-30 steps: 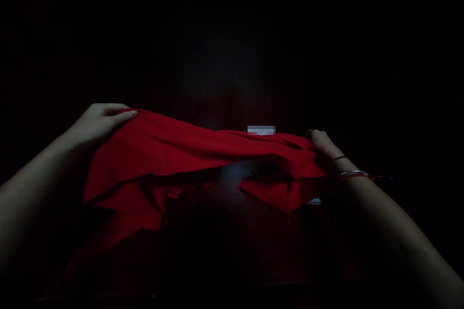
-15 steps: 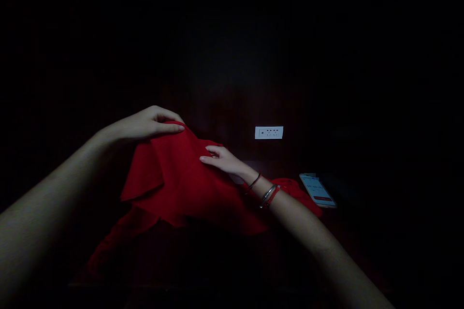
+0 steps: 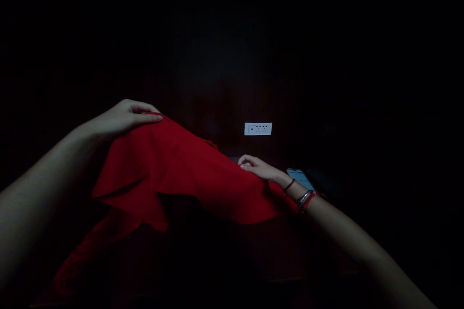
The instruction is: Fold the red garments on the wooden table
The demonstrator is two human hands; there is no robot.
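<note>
A red cloth (image 3: 203,169), perhaps a garment, hangs stretched between my two hands. My left hand (image 3: 126,118) pinches its upper left edge between thumb and fingers, raised higher than the other hand. Lower and to the right, my right hand (image 3: 257,168) is closed on the cloth's upper edge, its fingertips curled. Folds drop below my left hand, and a gathered, crumpled part (image 3: 79,256) trails down to the lower left into shadow. Bracelets circle my right wrist. Much of the cloth's lower side is lost in darkness.
Beyond my right wrist lies a phone (image 3: 300,178) with a lit screen, partly covered by my arm. A white wall socket (image 3: 258,128) is on the dark wall behind. The surface beneath the cloth is too dark to make out well.
My hands have moved apart, the left one leftward, the right one rightward and slightly down. The cloth's upper edge is now drawn out longer between them. My right fingers have closed on it.
</note>
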